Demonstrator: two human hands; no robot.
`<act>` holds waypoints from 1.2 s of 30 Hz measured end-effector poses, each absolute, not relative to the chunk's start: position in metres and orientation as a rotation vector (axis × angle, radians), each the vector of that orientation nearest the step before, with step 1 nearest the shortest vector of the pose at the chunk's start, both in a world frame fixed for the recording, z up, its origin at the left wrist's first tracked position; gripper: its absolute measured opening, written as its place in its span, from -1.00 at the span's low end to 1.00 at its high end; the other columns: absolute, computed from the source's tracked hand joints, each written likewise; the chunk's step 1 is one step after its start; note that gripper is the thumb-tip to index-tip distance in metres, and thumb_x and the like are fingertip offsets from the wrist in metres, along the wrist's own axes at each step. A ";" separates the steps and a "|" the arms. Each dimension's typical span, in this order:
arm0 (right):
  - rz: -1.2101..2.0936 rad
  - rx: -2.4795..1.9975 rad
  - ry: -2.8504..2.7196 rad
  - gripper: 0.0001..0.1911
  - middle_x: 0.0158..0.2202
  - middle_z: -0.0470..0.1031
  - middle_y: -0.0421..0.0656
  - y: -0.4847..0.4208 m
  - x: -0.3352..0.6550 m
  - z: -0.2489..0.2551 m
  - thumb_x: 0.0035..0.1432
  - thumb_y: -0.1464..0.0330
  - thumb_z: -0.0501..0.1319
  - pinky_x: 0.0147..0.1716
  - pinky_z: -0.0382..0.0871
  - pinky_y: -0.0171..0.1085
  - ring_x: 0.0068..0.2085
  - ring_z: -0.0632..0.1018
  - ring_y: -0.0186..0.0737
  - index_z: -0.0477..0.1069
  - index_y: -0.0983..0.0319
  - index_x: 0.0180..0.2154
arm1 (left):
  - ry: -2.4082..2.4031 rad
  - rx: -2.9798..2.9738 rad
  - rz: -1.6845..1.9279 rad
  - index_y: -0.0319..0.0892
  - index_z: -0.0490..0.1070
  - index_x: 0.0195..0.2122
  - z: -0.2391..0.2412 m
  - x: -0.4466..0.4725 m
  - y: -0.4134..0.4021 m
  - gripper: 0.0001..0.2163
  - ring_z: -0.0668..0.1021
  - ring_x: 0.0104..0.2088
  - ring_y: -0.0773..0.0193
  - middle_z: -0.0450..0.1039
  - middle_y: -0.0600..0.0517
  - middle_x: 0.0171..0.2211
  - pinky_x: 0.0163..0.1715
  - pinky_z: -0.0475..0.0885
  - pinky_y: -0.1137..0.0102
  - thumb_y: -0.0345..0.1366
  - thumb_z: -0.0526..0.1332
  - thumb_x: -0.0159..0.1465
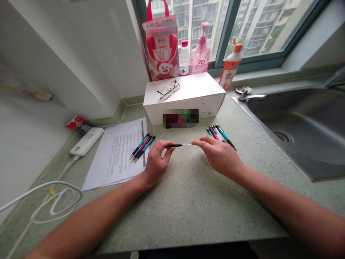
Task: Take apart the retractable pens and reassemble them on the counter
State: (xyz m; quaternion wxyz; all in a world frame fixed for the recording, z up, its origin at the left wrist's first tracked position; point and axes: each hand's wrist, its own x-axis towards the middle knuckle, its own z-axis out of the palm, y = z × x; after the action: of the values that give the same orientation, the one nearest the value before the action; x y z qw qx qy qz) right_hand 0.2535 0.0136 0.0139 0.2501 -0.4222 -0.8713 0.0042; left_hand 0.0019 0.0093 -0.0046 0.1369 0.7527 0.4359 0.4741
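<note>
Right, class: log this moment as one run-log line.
left hand: pinching pen | right hand: pinching pen's other end | pen: level, above counter | spare pens: on paper; more pens beside right hand

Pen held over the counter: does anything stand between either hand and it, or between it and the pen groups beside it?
Nothing visible. The left hand and right hand each pinch one end of the pen. Only bare countertop separates it from the left pen group and the right pen group.
</note>
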 end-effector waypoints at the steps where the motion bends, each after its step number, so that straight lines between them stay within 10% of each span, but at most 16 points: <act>1: 0.002 -1.145 -2.382 -0.54 -0.06 0.56 -0.04 0.014 0.253 0.014 0.28 0.57 -0.02 -0.33 0.43 -0.22 -0.26 0.58 -0.19 0.48 0.18 0.08 | 1.245 2.203 1.371 -0.15 0.46 -0.15 -0.004 0.002 0.010 -0.94 0.58 -0.24 0.24 0.54 0.00 -0.26 -0.17 0.51 0.28 -0.35 0.23 0.37; 36: 0.596 -1.014 -2.319 -0.68 -0.09 0.60 -0.01 0.002 0.238 0.006 0.39 0.43 0.02 -0.14 0.48 -0.16 -0.11 0.60 -0.14 0.43 0.26 0.07 | 0.991 2.391 1.166 -0.20 0.51 -0.17 -0.003 0.004 0.006 -0.93 0.57 -0.36 0.27 0.60 -0.02 -0.34 -0.31 0.51 0.38 -0.35 0.29 0.34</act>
State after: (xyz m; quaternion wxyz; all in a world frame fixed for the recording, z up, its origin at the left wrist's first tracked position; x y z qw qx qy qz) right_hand 0.2383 0.0021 0.0056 0.2674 -0.3756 -0.8594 0.2209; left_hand 0.0043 0.0056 -0.0026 0.1508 0.8327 0.3450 0.4060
